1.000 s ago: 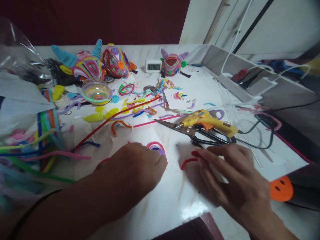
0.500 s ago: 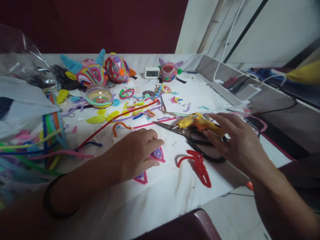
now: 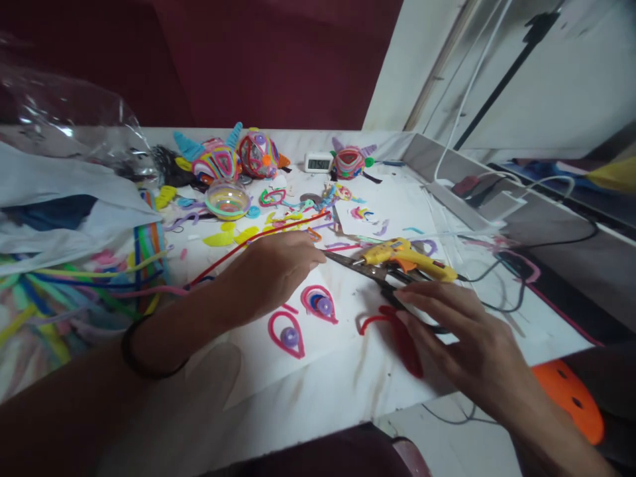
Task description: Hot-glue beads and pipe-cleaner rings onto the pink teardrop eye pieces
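Well, from where I'm standing, the left hand [image 3: 278, 266] is keeping its fingertips bunched narrowly at the tip of the black-handled scissors [image 3: 355, 266]; I can't tell whether they are gripping the blade or only touching it. The right hand [image 3: 460, 324] is hovering with thumb and forefinger a little apart about the handles, and whether they are holding on, I can't tell either. The scissors are lying on the table between the hands, their long axis running from ten o'clock, where the tip is pointing, to four.

Outward from them, a yellow glue gun [image 3: 430, 265] is lying at two o'clock, nozzle pointing roughly to nine, and a bent red pipe cleaner [image 3: 410, 351] is lying at five, partly hidden by the right hand. Around eight, two pink teardrops are resting on white paper [image 3: 248, 371], both narrowing toward five. The upper teardrop [image 3: 325, 305] is carrying blue and a purple coil; the lower teardrop [image 3: 289, 336] is showing purple alone, so I'm judging it less complete. Toward eleven, three decorated balls [image 3: 348, 161] are looking nearly finished.
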`<state>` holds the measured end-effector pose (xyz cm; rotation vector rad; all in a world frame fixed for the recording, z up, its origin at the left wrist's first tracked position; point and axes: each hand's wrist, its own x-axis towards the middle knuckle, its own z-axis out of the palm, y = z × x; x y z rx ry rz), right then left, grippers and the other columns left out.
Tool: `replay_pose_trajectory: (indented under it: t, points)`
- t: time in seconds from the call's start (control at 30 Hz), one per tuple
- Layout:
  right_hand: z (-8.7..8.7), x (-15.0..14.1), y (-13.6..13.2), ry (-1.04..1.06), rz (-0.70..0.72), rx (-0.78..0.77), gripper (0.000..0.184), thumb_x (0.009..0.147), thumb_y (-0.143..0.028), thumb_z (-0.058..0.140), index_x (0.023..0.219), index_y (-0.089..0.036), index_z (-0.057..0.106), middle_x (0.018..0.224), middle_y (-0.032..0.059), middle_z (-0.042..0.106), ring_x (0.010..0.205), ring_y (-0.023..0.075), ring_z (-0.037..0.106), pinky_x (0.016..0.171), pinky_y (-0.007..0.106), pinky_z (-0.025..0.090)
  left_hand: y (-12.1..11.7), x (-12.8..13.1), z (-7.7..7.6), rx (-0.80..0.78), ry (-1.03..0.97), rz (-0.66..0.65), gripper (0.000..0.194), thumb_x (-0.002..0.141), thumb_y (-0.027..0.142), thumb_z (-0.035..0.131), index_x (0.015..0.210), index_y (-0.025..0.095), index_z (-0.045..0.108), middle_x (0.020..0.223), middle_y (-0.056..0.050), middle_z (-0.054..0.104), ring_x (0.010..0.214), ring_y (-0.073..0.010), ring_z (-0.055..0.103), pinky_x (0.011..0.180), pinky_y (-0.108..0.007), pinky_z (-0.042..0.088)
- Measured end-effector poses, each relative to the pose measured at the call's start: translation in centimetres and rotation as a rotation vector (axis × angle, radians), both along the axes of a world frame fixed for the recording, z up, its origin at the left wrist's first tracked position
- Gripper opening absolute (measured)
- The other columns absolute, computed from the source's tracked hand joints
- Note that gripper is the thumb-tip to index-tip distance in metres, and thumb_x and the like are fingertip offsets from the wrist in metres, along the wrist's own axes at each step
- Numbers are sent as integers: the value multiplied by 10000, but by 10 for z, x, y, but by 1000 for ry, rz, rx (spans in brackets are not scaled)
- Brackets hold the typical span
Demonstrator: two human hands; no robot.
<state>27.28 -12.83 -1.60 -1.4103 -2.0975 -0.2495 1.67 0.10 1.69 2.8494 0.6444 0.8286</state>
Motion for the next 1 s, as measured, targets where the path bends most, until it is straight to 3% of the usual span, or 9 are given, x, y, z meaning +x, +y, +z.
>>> replay_pose_trajectory:
  t: [0.13,0.27,0.67,1.0]
  points:
    - [-3,-8,0,-81,94,-126,216,905,-243,548,1113,-219,599,1077,87,642,971,234,603,801,416,481,0,-1,12,12,-4,1,216,912,154,461,935,141,676,940,-46,701,893,-161,640,801,-269,477]
    - [-10,-11,4,-142,129,-165,212,888,-251,560,1087,-207,621,1048,91,673,936,231,609,784,406,452,2,-4,15,-62,56,-23,206,905,154,480,981,150,672,980,-49,699,911,-161,637,820,-274,467]
    - [-14,-25,7,-104,176,-113,152,882,-205,559,1003,-183,649,979,91,695,881,217,607,779,396,432,7,-3,-31,-252,252,-105,266,908,121,435,1033,142,669,913,-66,612,832,-147,585,729,-227,444]
    - [-12,-29,10,-64,191,-109,168,877,-183,572,1032,-185,636,1001,79,685,916,219,588,807,400,429,15,-5,-34,-299,331,-188,276,906,129,442,1091,174,642,823,-8,513,729,-115,524,650,-180,406]
